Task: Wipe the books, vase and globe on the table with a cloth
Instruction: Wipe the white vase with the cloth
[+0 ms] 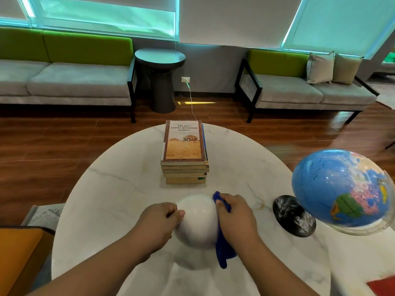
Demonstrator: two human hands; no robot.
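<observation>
Vase [196, 223]: white and round, on the table [119, 184] between both hands.
Left hand [158, 223]: fingers and thumb curled on the vase's left side, steadying it.
Right hand [235, 214]: clamps the blue cloth [224, 251] against the vase's right side.
Doing it well: probably keep the left grip firm and sweep the cloth round the curve.
Outward: books [184, 146] stacked beyond the vase; globe [339, 189] well to the right.

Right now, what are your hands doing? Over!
Left hand grips white vase. Right hand presses blue cloth on its side. Books, globe stand apart, not in the way.
</observation>
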